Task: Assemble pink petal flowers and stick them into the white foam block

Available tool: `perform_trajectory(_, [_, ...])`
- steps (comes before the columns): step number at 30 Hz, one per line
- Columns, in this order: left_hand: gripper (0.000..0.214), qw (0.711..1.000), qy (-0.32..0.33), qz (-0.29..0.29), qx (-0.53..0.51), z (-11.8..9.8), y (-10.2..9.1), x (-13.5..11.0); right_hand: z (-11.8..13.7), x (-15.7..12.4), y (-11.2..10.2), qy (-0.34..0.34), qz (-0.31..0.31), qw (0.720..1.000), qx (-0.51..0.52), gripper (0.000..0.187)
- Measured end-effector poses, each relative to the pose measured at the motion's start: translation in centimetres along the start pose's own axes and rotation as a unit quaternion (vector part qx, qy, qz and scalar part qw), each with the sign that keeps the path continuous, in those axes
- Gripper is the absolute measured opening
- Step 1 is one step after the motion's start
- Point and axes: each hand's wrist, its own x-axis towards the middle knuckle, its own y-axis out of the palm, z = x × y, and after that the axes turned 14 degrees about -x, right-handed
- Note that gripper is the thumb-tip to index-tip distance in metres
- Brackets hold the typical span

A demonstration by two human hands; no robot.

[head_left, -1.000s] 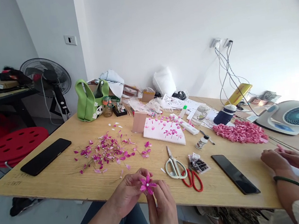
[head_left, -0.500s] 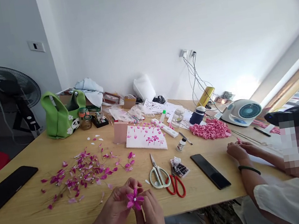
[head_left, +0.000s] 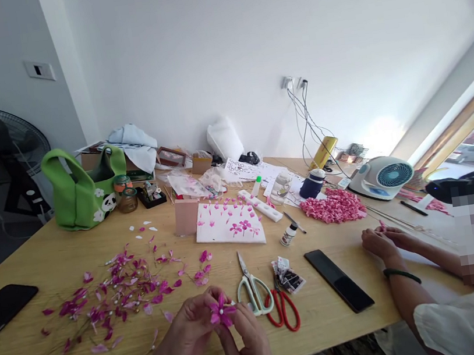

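A magenta artificial flower (head_left: 222,312) with a white bead at its centre is pinched between my two hands, over the table's near edge. My left hand (head_left: 192,330) closes on it from the left. From the right, the fingers of my right hand (head_left: 247,340) grip it close below the petals; its stem is hidden by them. Just beyond my right hand lie white-handled scissors (head_left: 253,293) and red-handled scissors (head_left: 283,310). Left of my hands spreads a pile of loose magenta petals and beaded wire stems (head_left: 125,293).
A white board with pink flowers (head_left: 228,240) lies mid-table. To its right are a small bottle (head_left: 288,235), a black phone (head_left: 338,281) and a heap of pink material (head_left: 333,206). A green bag (head_left: 75,200) stands back left. At right, a co-worker's hands (head_left: 380,241) hold something pink.
My hands and the flower sit slightly farther right, and the flower is turned a little. The whole view has shifted slightly. Both hands keep their hold.
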Motion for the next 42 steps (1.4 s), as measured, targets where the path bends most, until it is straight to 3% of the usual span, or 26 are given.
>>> perform_trajectory(4, [0.032, 0.999, 0.010, -0.032, 0.041, -0.1, 0.2, 1.1, -0.4, 0.8, -0.4, 0.096, -0.043, 0.994, 0.036, 0.011])
perform_trajectory(8, [0.021, 0.984, 0.025, -0.017, 0.176, -0.5, 0.5, 2.4, -0.8, 2.0, -0.9, 0.149, -0.081, 0.982, 0.077, 0.004])
perform_trajectory(11, [0.014, 0.976, 0.044, -0.003, 0.213, -0.7, 0.7, 3.1, -1.4, 2.5, -0.9, 0.170, -0.087, 0.978, 0.086, 0.008])
perform_trajectory(19, [0.012, 0.985, 0.011, 0.019, 0.172, -0.3, -0.1, 3.9, -2.2, 2.9, -0.6, 0.188, -0.072, 0.967, 0.156, 0.011])
perform_trajectory(23, [0.012, 0.982, 0.021, 0.021, 0.185, -0.2, -0.2, 4.5, -2.8, 3.4, -0.5, 0.158, -0.084, 0.976, 0.125, 0.012])
perform_trajectory(27, [0.016, 0.980, 0.024, 0.030, 0.197, -0.4, -0.1, 5.1, -3.2, 3.8, 0.2, 0.117, -0.129, 0.983, 0.057, 0.008])
perform_trajectory(32, [0.018, 0.984, 0.032, 0.008, 0.174, 0.2, -1.5, 5.6, -4.2, 3.7, 2.1, 0.089, -0.195, 0.977, 0.007, 0.009])
perform_trajectory(38, [0.020, 0.997, 0.011, -0.031, 0.076, 0.8, -1.9, 5.4, -6.4, 3.1, 3.9, 0.135, -0.162, 0.970, 0.120, 0.007])
perform_trajectory(42, [0.020, 0.999, -0.009, -0.047, 0.007, 0.6, -1.6, 5.5, -6.5, 3.4, 4.3, 0.178, -0.165, 0.960, 0.143, 0.009])
